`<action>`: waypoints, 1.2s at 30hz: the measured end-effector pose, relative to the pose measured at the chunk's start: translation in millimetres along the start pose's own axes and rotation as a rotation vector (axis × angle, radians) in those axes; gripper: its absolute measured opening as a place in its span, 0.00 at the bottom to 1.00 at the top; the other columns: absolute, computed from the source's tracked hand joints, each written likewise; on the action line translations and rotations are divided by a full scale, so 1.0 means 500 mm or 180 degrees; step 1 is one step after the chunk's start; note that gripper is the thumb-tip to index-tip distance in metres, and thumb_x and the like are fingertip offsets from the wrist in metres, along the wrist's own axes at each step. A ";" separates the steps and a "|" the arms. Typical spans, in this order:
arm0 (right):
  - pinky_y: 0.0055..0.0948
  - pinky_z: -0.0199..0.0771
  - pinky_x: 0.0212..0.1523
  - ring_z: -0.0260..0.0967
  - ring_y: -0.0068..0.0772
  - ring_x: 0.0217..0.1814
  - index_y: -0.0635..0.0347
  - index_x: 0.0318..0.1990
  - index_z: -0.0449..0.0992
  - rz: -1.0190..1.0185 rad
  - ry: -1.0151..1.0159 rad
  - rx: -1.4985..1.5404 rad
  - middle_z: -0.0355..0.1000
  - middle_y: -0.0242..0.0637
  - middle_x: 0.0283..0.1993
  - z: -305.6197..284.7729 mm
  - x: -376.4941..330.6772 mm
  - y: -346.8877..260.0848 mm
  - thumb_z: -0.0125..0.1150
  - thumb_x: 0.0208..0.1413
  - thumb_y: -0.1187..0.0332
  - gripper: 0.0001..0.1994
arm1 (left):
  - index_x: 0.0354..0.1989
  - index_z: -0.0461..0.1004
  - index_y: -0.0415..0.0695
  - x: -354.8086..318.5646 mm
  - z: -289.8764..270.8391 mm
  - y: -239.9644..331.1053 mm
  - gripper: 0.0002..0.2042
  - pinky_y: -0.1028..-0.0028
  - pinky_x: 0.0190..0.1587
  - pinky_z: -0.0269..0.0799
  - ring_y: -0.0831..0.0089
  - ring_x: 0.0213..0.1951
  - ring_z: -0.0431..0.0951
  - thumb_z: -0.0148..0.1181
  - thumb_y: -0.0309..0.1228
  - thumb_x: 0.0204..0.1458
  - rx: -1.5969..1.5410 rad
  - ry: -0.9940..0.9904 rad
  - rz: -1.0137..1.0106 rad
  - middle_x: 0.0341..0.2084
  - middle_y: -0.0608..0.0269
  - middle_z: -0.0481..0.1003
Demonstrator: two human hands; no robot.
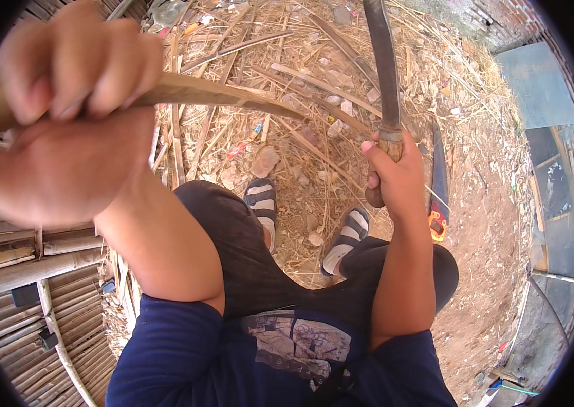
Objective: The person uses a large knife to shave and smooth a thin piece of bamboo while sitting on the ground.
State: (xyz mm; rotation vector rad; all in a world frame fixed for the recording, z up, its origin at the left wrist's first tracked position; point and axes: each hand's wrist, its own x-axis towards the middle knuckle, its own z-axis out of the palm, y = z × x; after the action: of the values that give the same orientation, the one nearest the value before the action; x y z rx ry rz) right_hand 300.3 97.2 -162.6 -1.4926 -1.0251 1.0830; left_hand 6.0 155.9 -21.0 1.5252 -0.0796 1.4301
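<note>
Raised close to the camera at the upper left, my left hand (63, 163) has its fingers wrapped round a long piece of split bamboo (212, 91). The bamboo tapers to a pointed end near the middle of the view, and its other end runs out at the left edge. My right hand (401, 173) grips the wooden handle of a machete (386, 74), whose dark blade points upward and away from me. The blade stands apart from the bamboo. Slight motion blur softens my left hand.
A handsaw (439, 176) with an orange handle lies on the ground beside my right forearm. Bamboo strips (327, 88), shavings and stones litter the ground ahead of my sandalled feet (261, 200). A slatted bamboo structure (63, 319) stands at left, grey panels (538, 85) at right.
</note>
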 end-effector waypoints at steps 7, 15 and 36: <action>0.21 0.58 0.19 0.59 0.16 0.17 0.61 0.45 0.71 -0.0060 -0.0296 -0.0430 0.65 0.26 0.20 0.048 0.015 -0.059 0.67 0.56 0.68 0.14 | 0.27 0.60 0.53 -0.019 -0.056 -0.052 0.34 0.75 0.26 0.46 0.81 0.20 0.48 0.51 0.76 0.48 -0.0370 0.0021 -0.0261 0.20 0.75 0.56; 0.24 0.64 0.21 0.66 0.20 0.21 0.64 0.53 0.71 0.0102 -0.0812 -0.0264 0.70 0.30 0.27 0.099 0.052 -0.039 0.66 0.56 0.68 0.19 | 0.25 0.58 0.54 -0.041 -0.041 -0.028 0.35 0.75 0.25 0.46 0.80 0.19 0.50 0.51 0.78 0.46 0.0104 0.0335 -0.0115 0.19 0.74 0.56; 0.35 0.71 0.49 0.75 0.38 0.43 0.63 0.53 0.75 -0.0396 -0.0628 -0.0938 0.78 0.44 0.41 0.005 0.012 0.023 0.67 0.55 0.65 0.20 | 0.22 0.59 0.48 0.024 0.017 -0.115 0.43 0.75 0.24 0.44 0.79 0.18 0.46 0.41 0.85 0.38 0.0556 0.1285 -0.0343 0.15 0.71 0.53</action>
State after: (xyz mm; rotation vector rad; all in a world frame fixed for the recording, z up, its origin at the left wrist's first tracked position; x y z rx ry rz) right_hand 300.4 102.0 -174.9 -1.5492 -1.4475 1.0379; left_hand 52.1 185.1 -44.2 1.3260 0.3748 1.6624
